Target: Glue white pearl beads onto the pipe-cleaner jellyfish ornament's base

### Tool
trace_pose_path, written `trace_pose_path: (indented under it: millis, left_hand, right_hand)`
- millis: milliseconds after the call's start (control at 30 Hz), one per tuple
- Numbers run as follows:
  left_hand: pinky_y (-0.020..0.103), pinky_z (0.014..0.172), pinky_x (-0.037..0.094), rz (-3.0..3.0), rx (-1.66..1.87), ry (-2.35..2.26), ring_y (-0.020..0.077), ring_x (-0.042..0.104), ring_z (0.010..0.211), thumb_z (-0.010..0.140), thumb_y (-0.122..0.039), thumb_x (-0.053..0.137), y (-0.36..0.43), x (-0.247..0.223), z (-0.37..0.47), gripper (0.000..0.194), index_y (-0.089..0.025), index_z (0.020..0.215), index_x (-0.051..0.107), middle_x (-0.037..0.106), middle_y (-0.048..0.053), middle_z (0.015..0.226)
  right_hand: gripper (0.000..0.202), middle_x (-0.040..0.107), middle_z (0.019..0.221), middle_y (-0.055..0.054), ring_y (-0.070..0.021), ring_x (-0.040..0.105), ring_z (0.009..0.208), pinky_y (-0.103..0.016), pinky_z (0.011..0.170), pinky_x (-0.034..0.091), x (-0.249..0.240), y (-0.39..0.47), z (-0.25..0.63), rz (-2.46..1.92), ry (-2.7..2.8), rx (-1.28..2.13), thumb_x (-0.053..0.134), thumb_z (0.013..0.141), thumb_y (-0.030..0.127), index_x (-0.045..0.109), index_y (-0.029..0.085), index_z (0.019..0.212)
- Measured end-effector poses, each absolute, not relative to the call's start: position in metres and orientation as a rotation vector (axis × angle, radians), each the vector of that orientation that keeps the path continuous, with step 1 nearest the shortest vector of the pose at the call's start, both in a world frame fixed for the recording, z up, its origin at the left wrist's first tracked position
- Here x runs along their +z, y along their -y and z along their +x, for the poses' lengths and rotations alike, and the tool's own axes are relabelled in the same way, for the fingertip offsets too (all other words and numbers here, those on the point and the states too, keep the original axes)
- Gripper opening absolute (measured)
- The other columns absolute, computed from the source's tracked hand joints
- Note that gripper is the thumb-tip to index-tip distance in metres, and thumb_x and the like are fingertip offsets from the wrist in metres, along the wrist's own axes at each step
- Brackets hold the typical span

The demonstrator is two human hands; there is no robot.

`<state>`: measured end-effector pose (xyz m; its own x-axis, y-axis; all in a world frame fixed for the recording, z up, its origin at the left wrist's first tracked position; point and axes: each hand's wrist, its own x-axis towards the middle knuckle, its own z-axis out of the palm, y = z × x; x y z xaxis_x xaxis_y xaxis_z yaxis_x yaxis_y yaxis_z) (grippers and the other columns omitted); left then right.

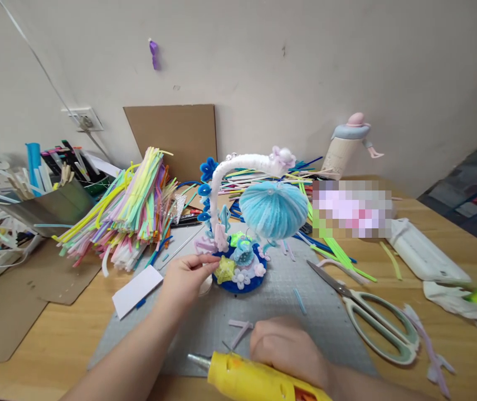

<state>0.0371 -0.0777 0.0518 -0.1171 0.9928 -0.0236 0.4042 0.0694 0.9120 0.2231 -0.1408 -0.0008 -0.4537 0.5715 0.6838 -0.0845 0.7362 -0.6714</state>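
My left hand (188,275) reaches in from the left, thumb and forefinger pinched at the edge of a yellow fuzzy star (225,270). The star stands on the round dark-blue base (238,287) of a pipe-cleaner lamp, beside a white flower (242,278) and a light-blue fuzzy shape (243,253). A white wrapped arm (217,189) curves up from the base, and a pleated light-blue shade (274,209) hangs from it. My right hand (286,348) is curled and slightly blurred, just behind a yellow glue gun (259,379); its fingertips are hidden.
Scissors (364,306) lie open on the right of the grey cutting mat (146,345). Pipe-cleaner bundles (138,206) and a pen holder (54,206) stand left. A white card (137,291) lies near my left arm. A bottle (342,147) stands by the wall.
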Motion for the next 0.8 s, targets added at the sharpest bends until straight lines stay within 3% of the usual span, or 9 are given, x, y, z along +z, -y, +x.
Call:
trace_pose_path:
  millis: [100, 200, 300, 400, 467, 700, 800]
  left_hand:
    - [0.027, 0.061, 0.042, 1.657, 1.038, -1.606, 0.0173, 0.06, 0.065, 0.072, -0.028, 0.067, 0.088, 0.059, 0.041, 0.012, -0.022, 0.076, 0.077, 0.07, 0.003, 0.067]
    - [0.029, 0.066, 0.037, 2.396, 1.058, -1.54, 0.016, 0.052, 0.064, 0.081, -0.025, 0.059, 0.086, 0.074, 0.035, 0.018, -0.031, 0.082, 0.076, 0.058, 0.001, 0.058]
    - [0.037, 0.086, 0.032, 2.893, 0.995, -1.402, 0.0195, 0.053, 0.088, 0.082, -0.022, 0.061, 0.076, 0.089, 0.024, 0.023, -0.04, 0.08, 0.074, 0.066, 0.001, 0.081]
    - [0.042, 0.102, 0.018, 3.075, 0.787, -1.242, 0.0226, 0.046, 0.115, 0.083, -0.021, 0.062, 0.065, 0.095, 0.018, 0.022, -0.04, 0.08, 0.073, 0.064, -0.004, 0.115]
    - [0.044, 0.107, 0.01, 3.107, 0.681, -1.188, 0.0229, 0.042, 0.124, 0.083, -0.019, 0.061, 0.06, 0.093, 0.019, 0.023, -0.039, 0.08, 0.073, 0.061, -0.006, 0.124]
    - [0.05, 0.112, -0.004, 3.187, 0.565, -1.18, 0.0242, 0.036, 0.133, 0.081, -0.012, 0.059, 0.049, 0.085, 0.027, 0.027, -0.035, 0.076, 0.073, 0.06, -0.006, 0.127]
    - [0.05, 0.113, -0.004, 3.228, 0.548, -1.197, 0.0237, 0.037, 0.133, 0.082, -0.012, 0.057, 0.049, 0.086, 0.027, 0.026, -0.032, 0.073, 0.072, 0.062, -0.005, 0.125]
  right_hand:
    - [0.03, 0.056, 0.06, 0.0, -0.0167, 0.054, 0.048, -0.028, 0.043, 0.035, 0.001, 0.141, 0.223, -0.38, 1.892, 0.806, 0.043, 0.091, 0.044, 0.05, 0.025, 0.069]
    - [0.031, 0.056, 0.06, 0.0, -0.016, 0.054, 0.05, -0.028, 0.044, 0.036, 0.006, 0.141, 0.224, -0.385, 1.883, 0.824, 0.042, 0.092, 0.045, 0.05, 0.025, 0.069]
    - [0.032, 0.055, 0.059, 0.001, -0.0157, 0.054, 0.051, -0.026, 0.044, 0.037, 0.011, 0.14, 0.225, -0.373, 1.87, 0.829, 0.043, 0.091, 0.047, 0.049, 0.025, 0.069]
    - [0.032, 0.055, 0.06, 0.001, -0.0157, 0.054, 0.05, -0.026, 0.045, 0.038, 0.013, 0.139, 0.224, -0.364, 1.872, 0.821, 0.042, 0.092, 0.045, 0.048, 0.025, 0.069]
    - [0.032, 0.055, 0.059, 0.001, -0.0158, 0.053, 0.05, -0.027, 0.046, 0.038, 0.012, 0.139, 0.223, -0.367, 1.872, 0.819, 0.04, 0.093, 0.044, 0.047, 0.025, 0.068]
    - [0.03, 0.055, 0.06, 0.001, -0.0167, 0.054, 0.049, -0.027, 0.046, 0.041, 0.003, 0.138, 0.223, -0.373, 1.86, 0.824, 0.039, 0.092, 0.047, 0.047, 0.027, 0.071]
    - [0.03, 0.055, 0.06, 0.0, -0.017, 0.054, 0.05, -0.028, 0.046, 0.04, 0.003, 0.138, 0.224, -0.383, 1.874, 0.837, 0.039, 0.092, 0.047, 0.047, 0.027, 0.071]
